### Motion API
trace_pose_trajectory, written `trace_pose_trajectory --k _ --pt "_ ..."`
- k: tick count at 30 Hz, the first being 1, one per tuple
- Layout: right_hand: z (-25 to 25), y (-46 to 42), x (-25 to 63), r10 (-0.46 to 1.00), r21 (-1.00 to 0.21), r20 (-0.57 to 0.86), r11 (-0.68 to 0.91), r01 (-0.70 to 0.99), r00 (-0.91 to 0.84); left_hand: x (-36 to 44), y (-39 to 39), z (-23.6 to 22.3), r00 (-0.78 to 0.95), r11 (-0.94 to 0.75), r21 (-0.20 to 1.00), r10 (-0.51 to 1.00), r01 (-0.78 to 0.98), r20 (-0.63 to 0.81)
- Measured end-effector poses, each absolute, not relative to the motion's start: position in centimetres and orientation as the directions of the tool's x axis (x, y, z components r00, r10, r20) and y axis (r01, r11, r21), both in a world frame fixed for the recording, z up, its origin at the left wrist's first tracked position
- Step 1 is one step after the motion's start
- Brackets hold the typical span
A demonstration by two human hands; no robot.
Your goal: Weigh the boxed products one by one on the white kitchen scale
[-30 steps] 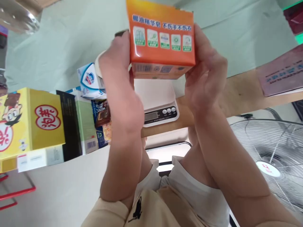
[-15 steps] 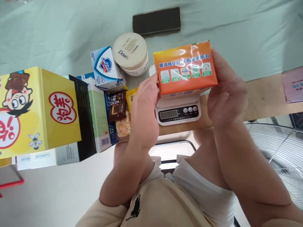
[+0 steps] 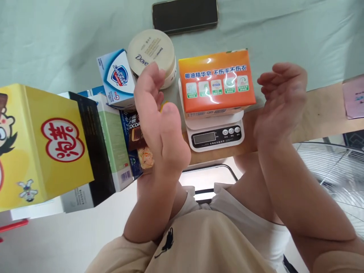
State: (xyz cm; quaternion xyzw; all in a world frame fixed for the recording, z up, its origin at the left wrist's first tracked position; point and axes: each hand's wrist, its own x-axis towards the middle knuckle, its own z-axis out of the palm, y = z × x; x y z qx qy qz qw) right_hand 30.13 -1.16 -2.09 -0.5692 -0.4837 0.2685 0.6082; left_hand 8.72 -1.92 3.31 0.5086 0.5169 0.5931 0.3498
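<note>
An orange soap pack with Chinese print rests on a small white kitchen scale, whose display shows no digits I can make out. To its left, my left hand is open and empty, apart from the pack, its fingers in front of the Dove jar. On the other side my right hand is raised off the pack, fingers slightly curled and apart, holding nothing. Partly hidden behind my left hand are a brown cocoa snack packet and a yellow wrapper.
A Safeguard box stands by the jar. Further left are a large yellow snack box, a black box and a green-white box. A phone lies at the back. A pink packet and a fan are at right.
Both hands have let go of the orange soap pack and moved outward, the left one leftward and the right one rightward. The pack now sits on the scale.
</note>
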Motion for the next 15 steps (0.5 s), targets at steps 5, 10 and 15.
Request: trace_pose_trajectory --k 5,10,15 --pt "-2.30 -1.30 30.25 0.903 -0.962 0.245 0.183 0.200 0.353 9.05 -1.79 3.51 -0.210 -0.084 0.995 0.973 0.059 0.095" --pt "-3.01 -0.82 29.97 0.909 -0.968 0.242 0.203 0.148 0.339 9.20 -1.86 3.55 -0.205 -0.012 0.997 0.978 0.082 0.029" --pt "-2.82 -0.76 29.76 0.888 -0.958 0.284 0.249 0.143 0.361 9.24 -1.80 3.53 -0.213 -0.026 0.998 0.976 0.055 0.037"
